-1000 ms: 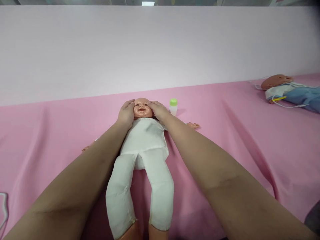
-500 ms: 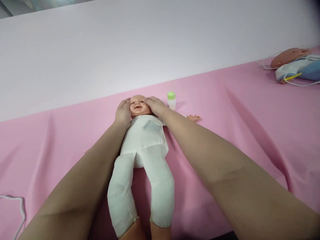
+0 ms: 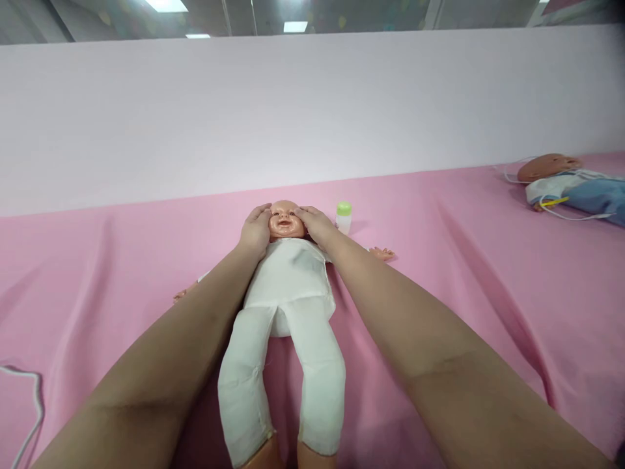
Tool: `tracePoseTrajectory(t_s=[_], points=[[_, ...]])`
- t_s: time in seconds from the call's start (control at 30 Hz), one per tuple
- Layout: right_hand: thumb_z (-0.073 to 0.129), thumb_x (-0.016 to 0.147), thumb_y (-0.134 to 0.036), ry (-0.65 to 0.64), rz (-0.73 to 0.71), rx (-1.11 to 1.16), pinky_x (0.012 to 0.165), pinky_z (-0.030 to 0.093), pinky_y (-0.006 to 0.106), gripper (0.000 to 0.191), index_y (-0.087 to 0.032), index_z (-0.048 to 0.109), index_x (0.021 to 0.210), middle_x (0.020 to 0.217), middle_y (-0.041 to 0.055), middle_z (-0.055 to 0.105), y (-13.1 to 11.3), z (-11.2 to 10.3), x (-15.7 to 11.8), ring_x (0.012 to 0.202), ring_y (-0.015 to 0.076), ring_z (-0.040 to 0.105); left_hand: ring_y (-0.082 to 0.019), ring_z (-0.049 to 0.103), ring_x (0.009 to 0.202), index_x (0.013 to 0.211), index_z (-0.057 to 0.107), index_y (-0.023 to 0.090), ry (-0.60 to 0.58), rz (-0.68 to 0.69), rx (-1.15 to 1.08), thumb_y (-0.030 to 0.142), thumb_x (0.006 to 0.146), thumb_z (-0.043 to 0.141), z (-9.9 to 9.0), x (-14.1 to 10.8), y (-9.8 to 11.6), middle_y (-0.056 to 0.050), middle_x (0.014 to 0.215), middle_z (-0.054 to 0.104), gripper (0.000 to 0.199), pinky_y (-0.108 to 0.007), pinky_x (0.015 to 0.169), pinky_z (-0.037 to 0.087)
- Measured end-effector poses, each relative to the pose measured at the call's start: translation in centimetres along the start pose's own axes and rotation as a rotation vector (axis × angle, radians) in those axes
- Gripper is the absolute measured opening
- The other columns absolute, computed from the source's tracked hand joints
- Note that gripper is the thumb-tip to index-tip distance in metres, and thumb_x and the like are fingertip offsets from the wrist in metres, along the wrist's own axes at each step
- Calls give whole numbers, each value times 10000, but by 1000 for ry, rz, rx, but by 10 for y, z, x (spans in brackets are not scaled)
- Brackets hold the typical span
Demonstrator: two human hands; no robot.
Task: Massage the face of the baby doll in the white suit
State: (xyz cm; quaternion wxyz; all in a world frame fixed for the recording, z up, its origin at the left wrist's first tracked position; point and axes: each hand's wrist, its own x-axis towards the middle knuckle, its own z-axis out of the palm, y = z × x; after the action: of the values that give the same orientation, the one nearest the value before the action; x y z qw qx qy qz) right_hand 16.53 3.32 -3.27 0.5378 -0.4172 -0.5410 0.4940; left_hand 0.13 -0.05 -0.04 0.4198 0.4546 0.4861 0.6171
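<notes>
A baby doll with a white cloth body lies on its back on the pink cloth, its head at the far end and its legs toward me. My left hand is curved round one side of the doll's head, and my right hand grips the other side, fingers near its eye. Between them the doll's face points up. Its plastic hands stick out past my forearms on both sides. Just beyond my right hand stands a small bottle with a light green cap.
Pink cloth with folds covers the surface, backed by a white wall with glass above. At the far right lies another doll in white and blue, with white cords and a yellow strip. A white cord lies at the left edge.
The view has tilted up and levelled, showing more glass and ceiling lights at the top. Both hands remain at the doll's head. The doll's hand beside my left forearm shows more now.
</notes>
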Motion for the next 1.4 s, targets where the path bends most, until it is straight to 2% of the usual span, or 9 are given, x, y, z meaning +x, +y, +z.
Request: tracePoseTrajectory(t_s=[0.23,0.67,1.1,1.4], points=[[677,861,-598,-28,0,-14,1002,558,391,445,-269,704,1160,1183,37,759,-3,-2,-7,1096,233,707,-211,731,1021,1209,724,207,-21,32,-15,331,892,630,-3,6,-9,-80,1159,766,354,-349,946,595],[680,882,-546,-11,16,-36,1009,558,384,418,-265,710,1189,1187,40,756,-5,-2,-8,1101,237,691,-212,730,1017,1203,729,206,-31,54,-33,338,875,650,-4,9,-12,-82,1160,765,362,-359,963,588],[682,880,-546,-11,30,-15,1003,556,365,413,-266,717,1183,1174,31,759,-8,-1,-11,1101,224,691,-206,726,1019,1207,726,184,-17,31,-40,281,910,619,-3,5,-7,-83,1158,768,330,-352,970,583],[681,880,-563,-12,23,-30,977,565,365,423,-272,712,1186,1185,29,757,-7,-2,-10,1080,225,698,-212,727,1016,1203,728,193,-23,38,-38,307,895,629,-3,8,-10,-78,1147,769,344,-354,958,587]])
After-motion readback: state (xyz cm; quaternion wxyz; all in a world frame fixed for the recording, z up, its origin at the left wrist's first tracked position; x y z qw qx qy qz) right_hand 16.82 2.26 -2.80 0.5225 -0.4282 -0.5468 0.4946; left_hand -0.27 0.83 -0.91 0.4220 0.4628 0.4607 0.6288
